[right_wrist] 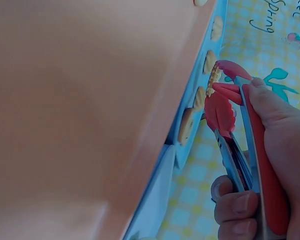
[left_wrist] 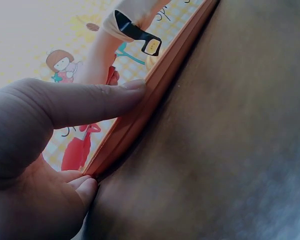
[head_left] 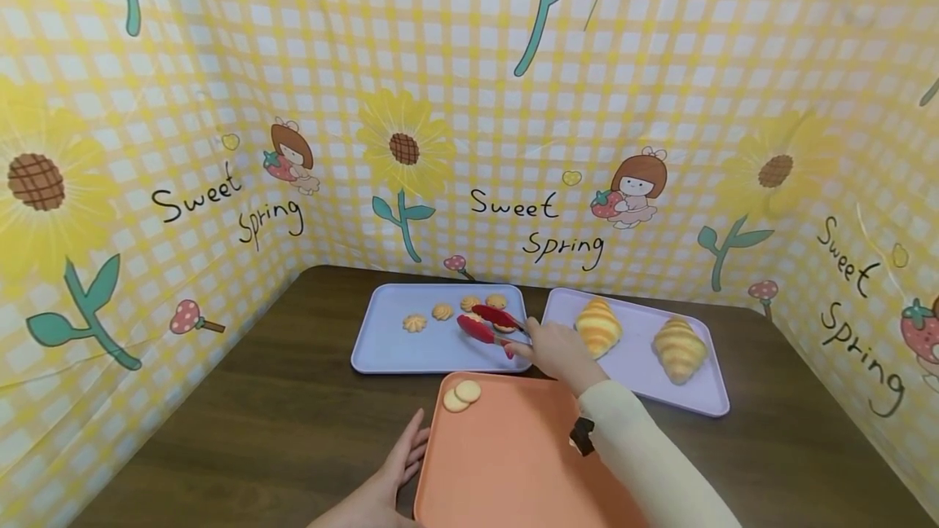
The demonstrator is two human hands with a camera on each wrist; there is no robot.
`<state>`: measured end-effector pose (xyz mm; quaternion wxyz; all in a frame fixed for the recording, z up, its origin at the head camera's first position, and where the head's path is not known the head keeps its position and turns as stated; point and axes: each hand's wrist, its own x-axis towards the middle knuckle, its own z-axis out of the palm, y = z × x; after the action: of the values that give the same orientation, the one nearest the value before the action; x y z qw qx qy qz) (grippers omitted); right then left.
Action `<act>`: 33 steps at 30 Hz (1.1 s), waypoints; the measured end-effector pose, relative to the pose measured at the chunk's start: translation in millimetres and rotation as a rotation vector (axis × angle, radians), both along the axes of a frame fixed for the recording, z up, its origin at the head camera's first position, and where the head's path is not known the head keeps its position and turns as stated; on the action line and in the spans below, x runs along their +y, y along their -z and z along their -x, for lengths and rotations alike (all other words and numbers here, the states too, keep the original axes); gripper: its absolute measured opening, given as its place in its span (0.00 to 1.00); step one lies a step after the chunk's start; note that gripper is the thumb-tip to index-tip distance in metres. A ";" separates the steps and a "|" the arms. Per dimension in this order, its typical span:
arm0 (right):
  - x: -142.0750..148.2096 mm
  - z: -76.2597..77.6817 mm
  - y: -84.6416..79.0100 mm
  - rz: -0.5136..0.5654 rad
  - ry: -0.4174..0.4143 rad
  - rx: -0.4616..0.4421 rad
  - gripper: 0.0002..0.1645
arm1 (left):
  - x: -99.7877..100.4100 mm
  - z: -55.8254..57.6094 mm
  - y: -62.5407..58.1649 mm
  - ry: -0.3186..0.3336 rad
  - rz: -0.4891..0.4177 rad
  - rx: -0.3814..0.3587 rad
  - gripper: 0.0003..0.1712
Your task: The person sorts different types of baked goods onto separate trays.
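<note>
My right hand (head_left: pixel 553 349) grips a pair of red-tipped metal tongs (right_wrist: pixel 220 112), its fingers curled round the handles. In the right wrist view, a piped cookie (right_wrist: pixel 213 81) sits between the tong tips; whether both tips touch it I cannot tell. They are over the right part of a blue tray (head_left: pixel 396 353), among several swirl-shaped cookies (head_left: pixel 414 323). My left hand (head_left: pixel 389 475) is at the left edge of an orange tray (head_left: pixel 506 455), thumb and fingertips touching its side. Two flat round cookies (head_left: pixel 456 401) overlap in that tray's far left corner.
A lilac tray (head_left: pixel 638 377) stands at the back right with two croissants (head_left: pixel 597 328) on it. All three trays lie on a dark wooden table (head_left: pixel 279 398). Yellow checked cloth (head_left: pixel 440 47) hangs behind and at both sides. My right forearm crosses above the orange tray.
</note>
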<state>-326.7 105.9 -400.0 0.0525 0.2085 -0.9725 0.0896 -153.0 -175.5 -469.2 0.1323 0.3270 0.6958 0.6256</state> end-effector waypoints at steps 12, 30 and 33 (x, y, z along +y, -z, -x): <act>-0.8 7.6 8.2 -0.018 0.052 -0.045 0.32 | 0.1 1.3 0.0 0.006 0.020 -0.004 0.72; 5.5 7.4 11.1 0.021 0.047 -0.052 0.37 | -1.2 1.8 1.3 0.006 0.016 0.002 0.71; 9.6 1.4 8.6 0.034 0.038 -0.046 0.41 | -1.5 2.0 1.5 0.010 0.007 0.007 0.71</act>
<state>-328.1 115.5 -408.7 0.0353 0.1868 -0.9756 0.1100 -155.0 -177.0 -470.7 0.1341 0.3321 0.6967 0.6215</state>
